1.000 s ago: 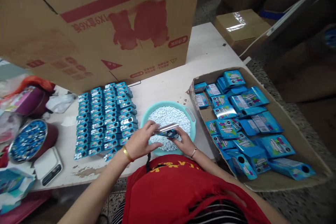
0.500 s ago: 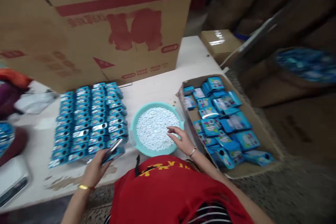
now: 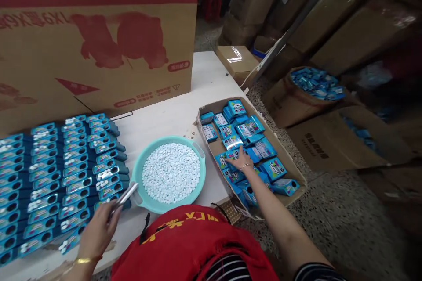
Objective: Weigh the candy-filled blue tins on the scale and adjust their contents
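Observation:
My left hand point(image 3: 103, 226) is closed around a narrow, shiny metal tool point(image 3: 125, 196) whose tip points toward the basin; its exact kind is unclear. Beside it stand rows of small blue boxes point(image 3: 75, 180), several with white pellets on their tops and dark round holes. In front of my body sits a turquoise basin point(image 3: 136, 171) full of small white pellets point(image 3: 171, 171). My right hand point(image 3: 240, 160) is over the blue boxes point(image 3: 250, 127) in a shallow cardboard tray point(image 3: 293, 164), thumb and forefinger apart, touching or just above one box.
A large cardboard carton point(image 3: 138, 52) stands along the back of the white table point(image 3: 201, 70). Past the table's right edge are a small taped carton point(image 3: 237, 59) and a round container point(image 3: 316, 83) heaped with blue boxes. An open carton point(image 3: 316, 145) stands nearby on the floor.
My right hand has gone from above the pellets in the basin to the boxes in the cardboard tray. The view has swung right. My left hand still grips the metal tool.

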`<state>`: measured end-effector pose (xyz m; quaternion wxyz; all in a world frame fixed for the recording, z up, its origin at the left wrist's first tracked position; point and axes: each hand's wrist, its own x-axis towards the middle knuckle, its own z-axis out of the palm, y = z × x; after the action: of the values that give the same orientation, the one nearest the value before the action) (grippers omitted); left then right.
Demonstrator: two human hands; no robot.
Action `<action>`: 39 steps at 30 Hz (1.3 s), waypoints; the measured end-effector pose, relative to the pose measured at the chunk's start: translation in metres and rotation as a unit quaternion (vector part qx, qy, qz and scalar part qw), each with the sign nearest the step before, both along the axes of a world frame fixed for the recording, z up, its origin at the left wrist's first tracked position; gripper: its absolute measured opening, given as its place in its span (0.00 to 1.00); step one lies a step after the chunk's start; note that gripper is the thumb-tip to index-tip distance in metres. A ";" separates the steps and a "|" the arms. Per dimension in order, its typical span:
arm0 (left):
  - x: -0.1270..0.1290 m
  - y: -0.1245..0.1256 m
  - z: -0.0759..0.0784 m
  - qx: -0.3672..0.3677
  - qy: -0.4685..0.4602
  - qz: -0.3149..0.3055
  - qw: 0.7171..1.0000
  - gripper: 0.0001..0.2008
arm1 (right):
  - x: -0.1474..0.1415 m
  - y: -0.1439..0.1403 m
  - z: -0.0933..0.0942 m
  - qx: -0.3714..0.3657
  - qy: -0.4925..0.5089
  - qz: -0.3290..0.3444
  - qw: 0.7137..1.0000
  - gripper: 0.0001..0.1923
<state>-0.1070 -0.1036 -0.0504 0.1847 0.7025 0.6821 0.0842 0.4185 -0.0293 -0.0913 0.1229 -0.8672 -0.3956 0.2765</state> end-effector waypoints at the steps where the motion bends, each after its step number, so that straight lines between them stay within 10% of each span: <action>1: 0.015 0.010 0.002 -0.021 -0.011 -0.049 0.999 0.21 | -0.004 0.003 -0.003 -0.003 0.009 0.005 1.000 0.58; 4: 0.063 0.050 0.000 -0.061 0.009 -0.163 0.985 0.17 | -0.017 0.005 -0.003 0.029 0.042 0.014 0.999 0.56; 10: 0.122 0.121 -0.043 -0.071 0.048 -0.178 0.980 0.18 | -0.039 -0.025 0.028 0.158 0.177 -0.012 0.971 0.51; 21: 0.154 0.067 -0.076 -0.159 -0.078 -0.266 0.948 0.24 | -0.127 -0.057 0.053 0.160 0.451 0.029 0.877 0.23; 26: 0.133 0.078 -0.045 -0.159 -0.155 -0.259 0.940 0.14 | -0.119 -0.054 0.043 0.197 0.401 0.054 0.893 0.23; 32: 0.108 0.099 0.035 -0.136 -0.193 -0.281 0.930 0.13 | -0.133 -0.046 0.041 0.247 0.306 0.148 0.907 0.17; 39: 0.126 0.114 0.101 -0.127 -0.071 -0.380 0.914 0.11 | -0.167 -0.031 0.032 0.307 0.263 0.270 0.874 0.19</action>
<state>0.0185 0.0102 0.0506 0.3385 0.8712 0.3542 -0.0303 0.2513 -0.0600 -0.0593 0.4033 -0.5405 -0.6324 0.3811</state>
